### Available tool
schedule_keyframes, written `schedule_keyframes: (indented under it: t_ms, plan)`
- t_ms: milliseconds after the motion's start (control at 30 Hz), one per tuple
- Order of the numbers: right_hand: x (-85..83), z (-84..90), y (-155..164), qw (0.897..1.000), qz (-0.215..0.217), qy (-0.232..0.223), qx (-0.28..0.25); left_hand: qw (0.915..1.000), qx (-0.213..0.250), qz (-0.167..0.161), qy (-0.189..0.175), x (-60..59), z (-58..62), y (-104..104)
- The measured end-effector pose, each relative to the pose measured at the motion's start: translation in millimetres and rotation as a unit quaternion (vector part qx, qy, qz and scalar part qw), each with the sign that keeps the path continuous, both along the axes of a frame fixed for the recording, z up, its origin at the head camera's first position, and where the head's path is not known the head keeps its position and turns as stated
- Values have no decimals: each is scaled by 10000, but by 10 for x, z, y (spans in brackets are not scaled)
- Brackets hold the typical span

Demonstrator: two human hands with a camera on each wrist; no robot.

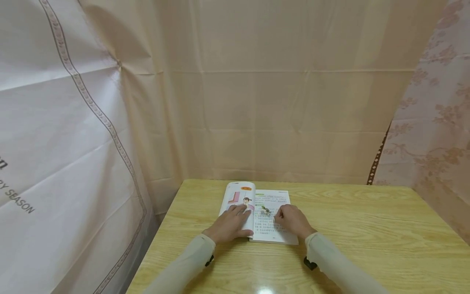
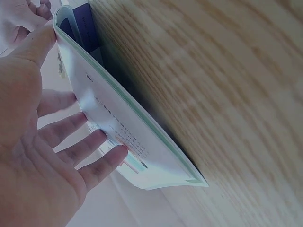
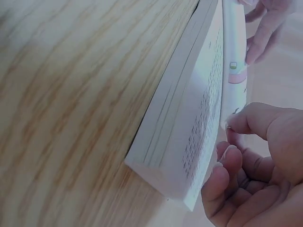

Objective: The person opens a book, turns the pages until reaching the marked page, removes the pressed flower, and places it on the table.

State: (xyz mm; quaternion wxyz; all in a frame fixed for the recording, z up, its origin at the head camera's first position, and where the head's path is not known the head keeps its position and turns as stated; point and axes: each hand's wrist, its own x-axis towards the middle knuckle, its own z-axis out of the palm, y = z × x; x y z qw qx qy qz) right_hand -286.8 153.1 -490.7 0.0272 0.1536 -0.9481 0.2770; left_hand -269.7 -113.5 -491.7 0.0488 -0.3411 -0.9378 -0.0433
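Observation:
An open book [image 1: 273, 234] lies on the wooden table, its left page [image 1: 236, 192] curving up beside the spine and showing a cartoon child. My left hand [image 1: 229, 224] rests on that page with fingers spread and fairly straight, thumb toward the spine, pressing it down. Over the printed right page [image 3: 203, 109], my right hand [image 1: 293, 220] has its fingers curled in. Its thumb and forefinger tips come together close above the paper, with nothing showing between them. A small green-brown figure [image 1: 266, 210] appears on the right page, left of the right hand.
The yellowish wood-grain table [image 1: 367, 237] spreads out around the book. A beige cloth [image 1: 257, 102] hangs behind its far edge, with a white printed cloth [image 1: 73, 143] on the left and a floral one [image 1: 433, 122] on the right.

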Motion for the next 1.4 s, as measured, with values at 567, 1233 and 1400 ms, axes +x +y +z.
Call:
schedule_keyframes:
  t_ms: [567, 1233, 1400]
  plan:
    - [11, 47, 149, 9998, -162, -20, -114, 9999, -26, -10, -110, -16, 7, -9]
    - [43, 72, 338, 9998, -183, 78, 22, 9998, 67, 22, -163, 12, -3, -8]
    - [69, 78, 392, 9997, -186, 124, -24, 9998, 117, 25, -160, 3, -21, -16]
